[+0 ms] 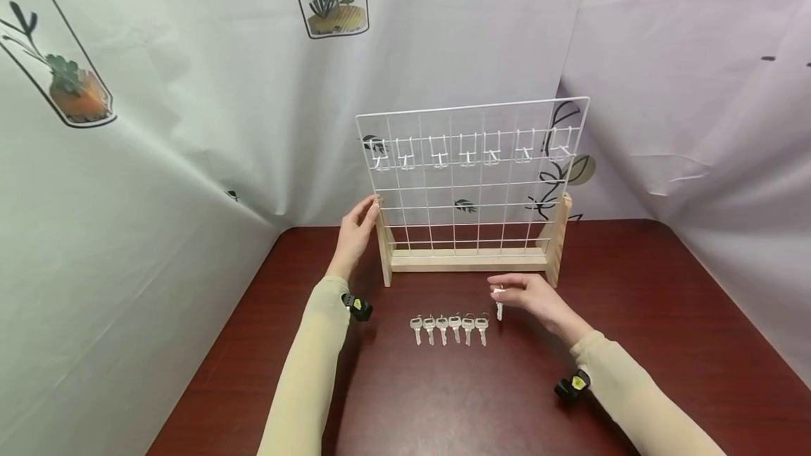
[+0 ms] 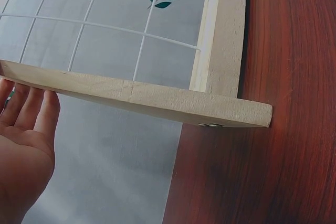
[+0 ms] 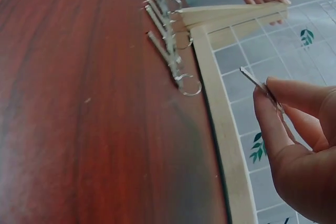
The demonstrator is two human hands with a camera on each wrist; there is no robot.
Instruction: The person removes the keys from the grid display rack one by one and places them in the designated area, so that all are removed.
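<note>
A white wire grid rack (image 1: 465, 188) stands upright in a wooden stand (image 1: 469, 260), with several white hooks (image 1: 467, 159) along its upper part. My left hand (image 1: 357, 231) holds the top of the left wooden post (image 2: 136, 95); its thumb is hidden in the left wrist view. Just in front of the stand, my right hand (image 1: 529, 298) pinches a silver key (image 1: 499, 309) between thumb and fingers, its blade pointing down in the head view. Several more silver keys (image 1: 455, 328) with rings lie in a row on the table, left of the right hand.
The dark red wooden table (image 1: 405, 400) reaches back to a pale cloth backdrop (image 1: 209, 90) with printed plants. Cloth also hangs at the left and right sides. Black cameras sit on both wrists, such as the right wrist camera (image 1: 572, 385).
</note>
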